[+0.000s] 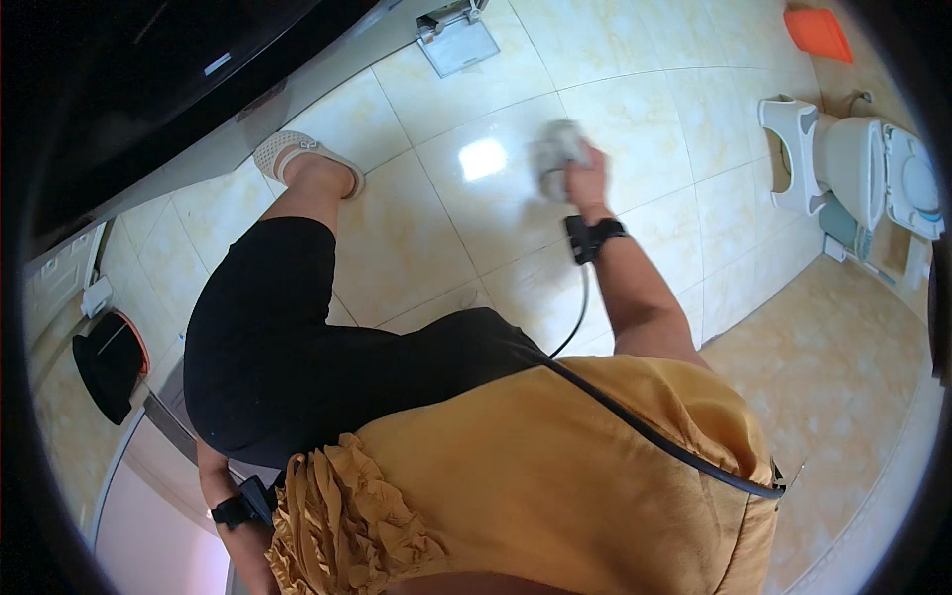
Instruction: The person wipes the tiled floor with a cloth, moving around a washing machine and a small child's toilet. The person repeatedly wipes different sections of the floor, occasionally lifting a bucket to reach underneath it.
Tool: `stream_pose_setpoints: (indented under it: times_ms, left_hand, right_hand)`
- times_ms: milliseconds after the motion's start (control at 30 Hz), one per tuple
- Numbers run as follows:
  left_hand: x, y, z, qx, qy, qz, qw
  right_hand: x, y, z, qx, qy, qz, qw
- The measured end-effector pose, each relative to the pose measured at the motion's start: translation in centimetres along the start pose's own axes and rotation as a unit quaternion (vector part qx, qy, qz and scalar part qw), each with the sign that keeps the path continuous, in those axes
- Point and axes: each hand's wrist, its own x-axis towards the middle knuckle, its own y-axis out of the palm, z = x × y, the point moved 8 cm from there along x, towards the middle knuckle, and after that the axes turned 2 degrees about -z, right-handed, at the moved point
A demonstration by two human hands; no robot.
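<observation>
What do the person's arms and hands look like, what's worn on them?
Both forearms are bare, with no sleeves. The right hand has a black strap-on device at the wrist, with a black cable trailing back across the yellow top. The left wrist carries a similar black band; the left hand is hidden.

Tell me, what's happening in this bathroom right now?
A person in a yellow top and black trousers is bent over a glossy cream tiled floor. Their right hand presses a pale grey cloth against the tiles, gripping it. The left arm hangs down at the lower left, with a black wrist strap showing; the left hand itself is out of view. One foot in a white sandal stands on the floor, and a white toilet sits off to the right.
</observation>
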Motion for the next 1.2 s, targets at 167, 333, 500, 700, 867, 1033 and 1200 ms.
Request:
stream_pose_setpoints:
  times_ms: [167,333,500,700,867,1033,1200]
  left_hand:
    - [-1.3,-0.6,0.2,0.008,-0.029,0.002,1.000]
    - [-1.5,-1.6,-1.8,0.002,-0.028,0.002,1.000]
    - [-0.9,-2.3,-4.6,-0.008,-0.021,-0.004,1.000]
    - [-1.2,-1.0,-6.6,-0.018,-0.019,0.001,1.000]
    - [-1.0,0.2,-7.8,-0.028,0.000,0.001,1.000]
    - [-1.5,1.7,-7.8,-0.057,0.013,-0.010,0.998]
    - [-3.5,3.1,-5.8,-0.048,0.113,-0.054,0.991]
  right_hand:
    - [-1.1,-16.6,-16.3,0.140,0.194,-0.349,0.906]
    - [4.0,-19.7,-24.2,-0.097,0.295,-0.269,0.912]
    - [16.1,-12.7,-12.5,-0.302,0.122,-0.134,0.936]
    - [13.9,9.8,6.3,-0.385,-0.159,0.006,0.909]
    - [1.4,20.4,11.4,-0.413,-0.225,0.050,0.881]
    - [-9.7,26.1,12.0,-0.387,-0.328,0.178,0.843]
    - [-10.3,25.5,10.6,-0.189,-0.320,0.349,0.861]
